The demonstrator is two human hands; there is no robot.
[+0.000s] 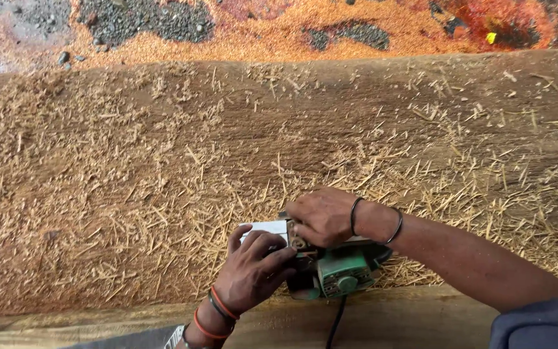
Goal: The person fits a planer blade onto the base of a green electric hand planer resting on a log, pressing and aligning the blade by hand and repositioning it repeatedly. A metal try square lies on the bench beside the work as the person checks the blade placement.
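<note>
A green electric hand planer (337, 273) rests on a broad wooden slab (330, 123) near its front edge. My left hand (251, 268) grips the planer's pale front end, orange and black bands on the wrist. My right hand (321, 216) lies over the top of the planer, fingers curled on it, with two thin black bangles on the wrist. A black cord (336, 326) runs down from the planer's back. Most of the tool's body is hidden under my hands.
Wood shavings (130, 194) cover most of the slab, thickest at the left and front. Beyond the far edge lies ground with orange sawdust (272, 29) and grey gravel (143, 19). A planed strip (389, 317) runs along the slab's front.
</note>
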